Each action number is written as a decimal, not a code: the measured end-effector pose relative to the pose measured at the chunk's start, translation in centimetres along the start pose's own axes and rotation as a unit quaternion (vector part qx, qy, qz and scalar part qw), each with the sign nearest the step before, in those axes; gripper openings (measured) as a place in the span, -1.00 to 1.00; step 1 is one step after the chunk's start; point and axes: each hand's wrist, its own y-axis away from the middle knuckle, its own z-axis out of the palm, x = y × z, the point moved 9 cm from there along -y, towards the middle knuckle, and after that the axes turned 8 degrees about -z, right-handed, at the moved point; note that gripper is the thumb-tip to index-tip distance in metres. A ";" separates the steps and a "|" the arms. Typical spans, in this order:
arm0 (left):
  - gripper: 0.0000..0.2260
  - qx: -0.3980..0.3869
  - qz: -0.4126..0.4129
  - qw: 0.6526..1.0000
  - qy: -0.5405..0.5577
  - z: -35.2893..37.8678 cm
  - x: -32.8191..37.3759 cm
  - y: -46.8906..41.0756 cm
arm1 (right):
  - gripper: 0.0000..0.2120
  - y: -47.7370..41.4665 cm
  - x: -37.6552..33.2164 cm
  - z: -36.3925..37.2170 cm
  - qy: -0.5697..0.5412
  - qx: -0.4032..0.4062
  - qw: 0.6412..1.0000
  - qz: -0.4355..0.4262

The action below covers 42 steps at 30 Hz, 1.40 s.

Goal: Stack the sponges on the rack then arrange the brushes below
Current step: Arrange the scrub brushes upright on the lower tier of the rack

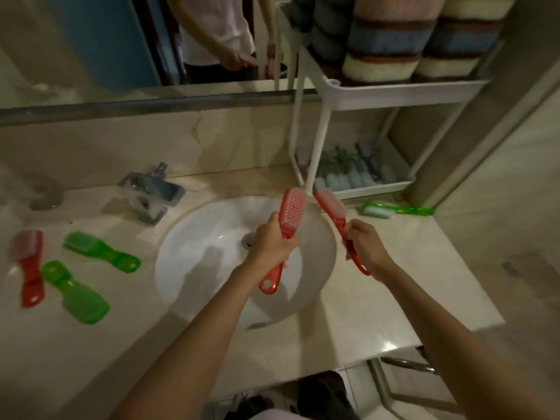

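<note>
Head view, over the white sink [194, 237]: left hand [272, 242] clenched round the handle of a red brush [286, 225], bristles up; right hand [365, 247] pinched on the handle of a second red brush [333, 215], tilted with its head toward the rack [375, 97]. Both carried above the basin, brush heads close together near the rack's front leg, apparently just apart. Striped sponges [391, 37] already stacked on the top shelf; lower tray [378, 189] partly filled with pale, blurred items, kind not clear. Still lying on the counter [378, 298]: a red brush [28, 268] and two green brushes [101, 253] [74, 291] at far left, plus a slim green brush [397, 210] just in front of the tray.

Judged step: setting the two held brushes on the lower level. Best done one at a time, right-hand brush first since nearer; head slipped in past the leg, handle kept low under the upper shelf. Worth laying each parallel to the tray's edge, bristles all one way, room left for the four waiting. Grip loosened only once the brush rested flat. Risk: catching the leg and nudging the rack.
</note>
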 end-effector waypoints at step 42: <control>-0.67 0.071 -0.132 0.979 0.137 10.5 10.8 -17.9 | -0.68 -25.5 1.5 -7.6 0.223 0.025 0.971 -0.082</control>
